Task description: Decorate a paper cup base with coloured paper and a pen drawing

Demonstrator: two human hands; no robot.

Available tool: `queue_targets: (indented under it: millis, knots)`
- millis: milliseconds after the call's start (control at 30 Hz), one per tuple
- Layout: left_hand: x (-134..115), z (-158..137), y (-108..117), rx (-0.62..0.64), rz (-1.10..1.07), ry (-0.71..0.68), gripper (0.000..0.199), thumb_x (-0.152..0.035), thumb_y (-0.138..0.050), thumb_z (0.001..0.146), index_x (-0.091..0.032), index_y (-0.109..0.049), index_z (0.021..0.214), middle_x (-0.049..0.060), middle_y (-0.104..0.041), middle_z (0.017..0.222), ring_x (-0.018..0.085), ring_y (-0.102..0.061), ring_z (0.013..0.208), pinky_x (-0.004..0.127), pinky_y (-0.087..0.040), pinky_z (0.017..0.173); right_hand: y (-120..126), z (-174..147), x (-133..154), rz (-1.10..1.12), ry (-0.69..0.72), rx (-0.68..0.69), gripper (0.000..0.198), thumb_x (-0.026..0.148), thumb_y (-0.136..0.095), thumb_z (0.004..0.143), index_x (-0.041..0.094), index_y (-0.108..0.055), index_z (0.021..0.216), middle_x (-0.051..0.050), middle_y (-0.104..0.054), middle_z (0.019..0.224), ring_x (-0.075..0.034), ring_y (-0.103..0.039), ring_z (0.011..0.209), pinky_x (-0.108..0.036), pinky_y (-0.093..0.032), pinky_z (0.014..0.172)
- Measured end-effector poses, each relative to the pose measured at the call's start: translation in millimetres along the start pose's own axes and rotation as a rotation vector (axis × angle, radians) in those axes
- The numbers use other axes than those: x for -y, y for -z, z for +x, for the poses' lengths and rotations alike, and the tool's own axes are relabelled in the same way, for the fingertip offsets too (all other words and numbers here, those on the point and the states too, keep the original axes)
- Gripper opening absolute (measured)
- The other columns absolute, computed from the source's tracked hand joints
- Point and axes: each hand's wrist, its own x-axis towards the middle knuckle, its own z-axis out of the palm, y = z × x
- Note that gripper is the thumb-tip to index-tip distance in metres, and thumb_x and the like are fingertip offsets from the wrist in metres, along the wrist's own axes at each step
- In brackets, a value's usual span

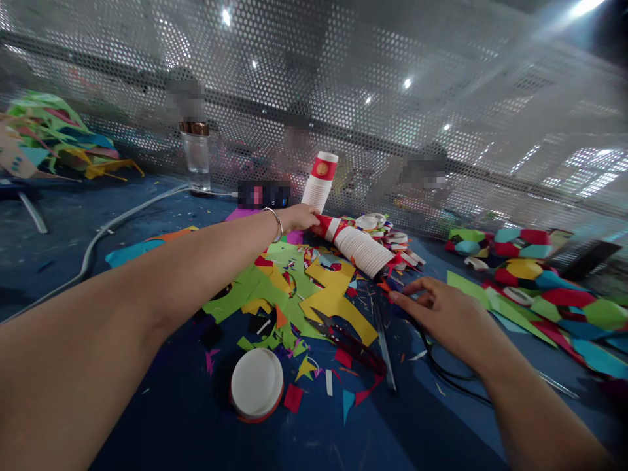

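My left hand [301, 217], wearing a bracelet, reaches forward with its fingers closed on the red end of a paper cup stack [363, 250] lying on its side; its fingertips are partly hidden. Behind it stands another tall paper cup stack [318, 184], white with a red top cup. My right hand [434, 311] is loosely bent with fingers apart. Its fingertips are beside a small orange piece [384, 286] and a dark blue object, whose kind I cannot make out; a black cord [432, 360] runs nearby. Red-handled snips [360, 350] lie between my arms, next to a thin rod [385, 350].
Coloured paper scraps [294, 294] cover the blue table [186, 418]. A white lid [257, 383] lies in front. A glass bottle [197, 157], a phone [263, 194] and a white cable [98, 239] are left. Coloured paper shapes [564, 297] lie right. A perforated metal screen [343, 85] stands behind.
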Motion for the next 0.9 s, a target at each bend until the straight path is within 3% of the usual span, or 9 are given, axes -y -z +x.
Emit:
queue_targets:
  millis: [400,900]
  knots:
    - [-3,-8,10,0.051,0.503,-0.162,0.037,-0.038,-0.067,0.102,-0.018,-0.063,0.134,0.011,-0.065,0.135,0.027,-0.068,0.115,0.048,-0.06,0.096,-6,3,0,0.023,0.009,-0.02,0.041,0.06,-0.067,0.085,0.022,-0.071,0.101,-0.004,-0.075,0.073,-0.028,-0.072,0.07,-0.036,-0.043,0.059]
    - [-8,0,-4,-0.087,0.805,-0.395,0.039,-0.038,-0.067,0.102,-0.018,-0.062,0.135,0.012,-0.065,0.136,0.027,-0.068,0.115,0.049,-0.06,0.096,-4,2,1,0.041,-0.001,-0.041,0.033,0.052,-0.069,0.083,0.023,-0.071,0.098,-0.006,-0.079,0.078,-0.027,-0.072,0.07,-0.036,-0.045,0.062]
